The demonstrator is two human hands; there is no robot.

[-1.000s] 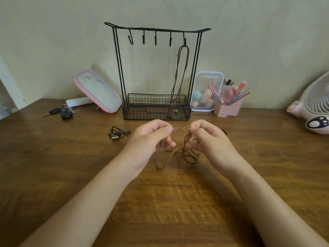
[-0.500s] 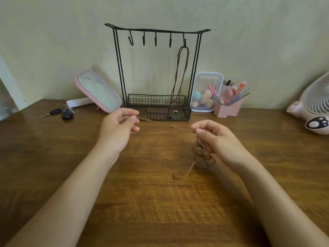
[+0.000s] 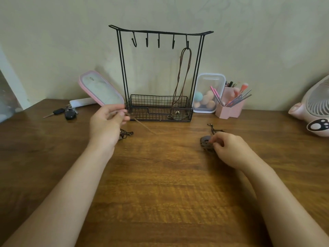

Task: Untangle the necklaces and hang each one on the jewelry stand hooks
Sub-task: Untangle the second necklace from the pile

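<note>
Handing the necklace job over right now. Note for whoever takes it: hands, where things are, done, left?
Left hand: raised, pinching a brown cord that trails off blurred to the right.
Right hand: low on the table, pinching a dark pendant; its chain lies just behind.
A small dark necklace lies by the left hand.
Done: one brown necklace hangs on the rightmost hook of the stand.
Left: hang the cord, pendant piece and dark necklace; four hooks are free.
</note>
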